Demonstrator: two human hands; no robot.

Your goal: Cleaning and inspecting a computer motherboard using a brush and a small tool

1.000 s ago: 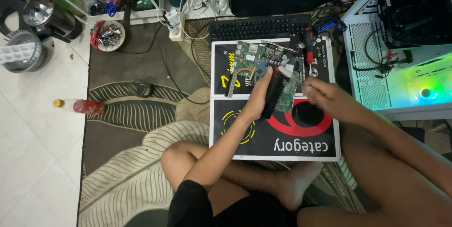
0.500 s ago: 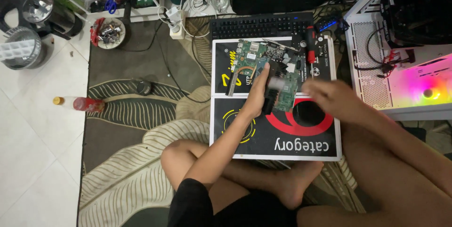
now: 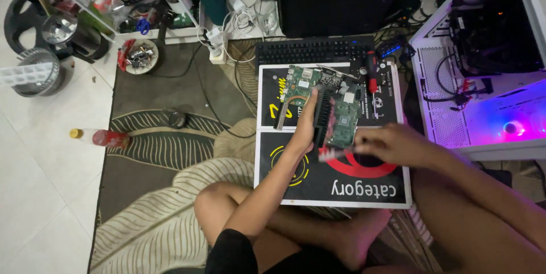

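Person sits cross-legged on a patterned rug, working over a black mat laid on the floor. Left hand grips the left edge of a green card with a black finned block, fingers clamped round it, holding it tilted up off the mat. Right hand is at the card's lower right corner, fingers curled together; it's motion-blurred, so can't tell if it pinches the card, a small tool or nothing. A second green board lies flat on the mat just behind the held card, red-handled screwdriver beside it, black keyboard at the mat's far edge. Open white computer case, lit purple, stands to the right. To do this well, I'd judge: hold by the edges only, keep the left grip steady while the right works, stay low over the mat so small parts don't roll onto the rug.
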